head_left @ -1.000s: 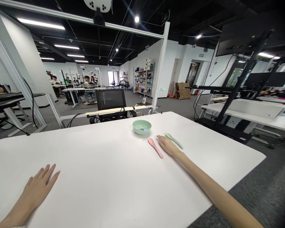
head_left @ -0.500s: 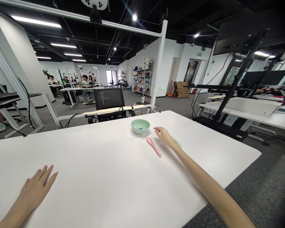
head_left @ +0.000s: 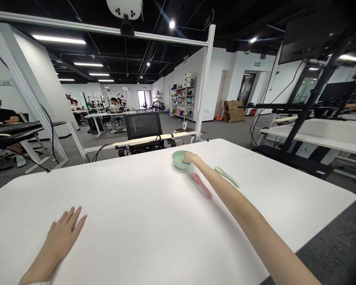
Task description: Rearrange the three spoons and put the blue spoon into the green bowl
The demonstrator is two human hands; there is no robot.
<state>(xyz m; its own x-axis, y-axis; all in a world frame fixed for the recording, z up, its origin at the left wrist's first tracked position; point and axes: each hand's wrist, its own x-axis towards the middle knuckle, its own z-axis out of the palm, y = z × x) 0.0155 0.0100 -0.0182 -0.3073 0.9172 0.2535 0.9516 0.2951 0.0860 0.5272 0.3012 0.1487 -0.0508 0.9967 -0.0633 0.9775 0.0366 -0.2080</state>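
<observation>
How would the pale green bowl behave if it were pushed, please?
The bowl looks like light plastic, so it would probably slide over the smooth white table. Its low, wide shape makes tipping unlikely, though pressing the rim under the right hand might rock it.

there are two bare hands, one white rectangular counter, one round pale green plastic bowl, one long pink plastic spoon, one long pale green plastic spoon, and one black mesh office chair beyond the counter.
</observation>
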